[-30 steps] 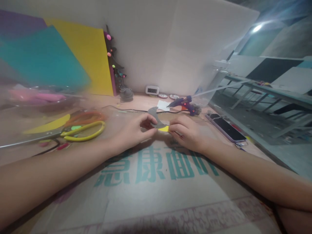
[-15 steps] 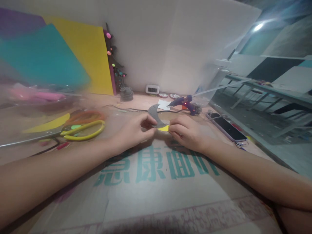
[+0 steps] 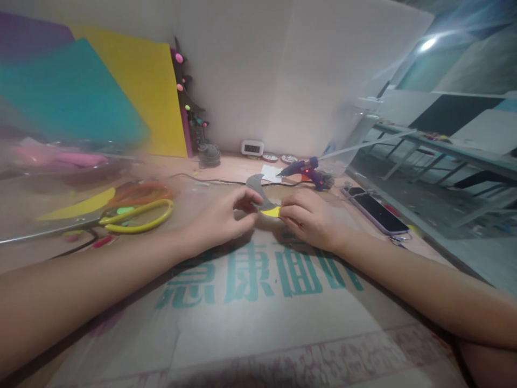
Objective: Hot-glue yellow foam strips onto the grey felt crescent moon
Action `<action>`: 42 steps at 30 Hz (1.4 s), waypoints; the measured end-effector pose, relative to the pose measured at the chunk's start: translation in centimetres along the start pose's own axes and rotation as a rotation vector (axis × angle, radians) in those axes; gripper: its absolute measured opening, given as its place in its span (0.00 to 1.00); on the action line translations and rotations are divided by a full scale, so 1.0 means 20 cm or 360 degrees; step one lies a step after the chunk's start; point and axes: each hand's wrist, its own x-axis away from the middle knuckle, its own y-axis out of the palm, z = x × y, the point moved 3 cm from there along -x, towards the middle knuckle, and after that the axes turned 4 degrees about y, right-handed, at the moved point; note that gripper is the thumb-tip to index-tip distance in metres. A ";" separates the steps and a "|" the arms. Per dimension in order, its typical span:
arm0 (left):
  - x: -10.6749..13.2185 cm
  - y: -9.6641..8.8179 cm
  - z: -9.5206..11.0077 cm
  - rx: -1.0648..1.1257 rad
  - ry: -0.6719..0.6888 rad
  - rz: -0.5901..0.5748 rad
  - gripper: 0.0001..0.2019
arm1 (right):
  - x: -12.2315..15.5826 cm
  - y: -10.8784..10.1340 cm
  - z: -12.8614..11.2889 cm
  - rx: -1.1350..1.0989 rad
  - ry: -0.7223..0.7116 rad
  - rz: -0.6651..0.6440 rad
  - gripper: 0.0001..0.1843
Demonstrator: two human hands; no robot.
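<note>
Crescent (image 3: 254, 186) of grey sheet with a yellow layer (image 3: 271, 212) along its lower edge, held between two bare hands over the printed board (image 3: 226, 334).
From my remote seat I judge it light and thin, probably flexible, and easily creased at the narrow grey tip; I would take it by the broader lower edge. The right hand (image 3: 310, 218) pinches the yellow end between closed fingertips. The left hand (image 3: 226, 220) curls at the grey side, but I cannot tell whether its thumb and finger grip. Beyond, white paper (image 3: 271, 173) lies near the nozzle of the hot-glue gun (image 3: 309, 171). Yellow-handled scissors (image 3: 110, 221) lie to the left, a smartphone (image 3: 376, 210) to the right, a digital clock (image 3: 252, 147) at the back.
</note>
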 end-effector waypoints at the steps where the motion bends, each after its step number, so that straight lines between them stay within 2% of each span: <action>1: 0.00 0.00 0.00 -0.0007 0.0007 0.0006 0.11 | 0.00 0.00 0.00 -0.0001 0.0000 0.0000 0.06; 21: 0.00 0.00 -0.01 -0.0077 -0.0018 0.0022 0.10 | 0.00 0.01 0.01 -0.0054 0.0038 0.0023 0.07; 24: 0.00 -0.01 0.00 -0.0066 0.0091 -0.0010 0.16 | -0.01 -0.01 0.02 -0.0183 0.0216 0.0118 0.04; 26: 0.00 -0.01 0.00 -0.0185 0.0136 -0.0005 0.18 | -0.03 -0.03 0.02 -0.0291 0.0396 0.0188 0.03; 31: -0.01 -0.04 0.02 -0.0517 0.0223 0.0092 0.10 | -0.05 -0.07 -0.01 -0.0509 0.0865 0.0185 0.06; 33: -0.02 -0.04 0.03 -0.0476 0.0223 0.0122 0.08 | -0.05 -0.07 -0.01 -0.0628 0.0993 0.0179 0.07; 35: -0.02 -0.05 0.04 -0.0405 0.0135 0.0151 0.08 | -0.04 -0.04 0.01 -0.0787 0.1050 0.0201 0.07; 39: -0.01 -0.06 0.06 -0.0271 -0.0030 0.0235 0.09 | -0.02 0.02 0.06 -0.0955 0.1150 0.0101 0.19; 42: 0.00 -0.06 0.05 -0.0073 -0.0031 0.0295 0.10 | -0.01 0.04 0.07 -0.0805 0.1227 -0.0014 0.11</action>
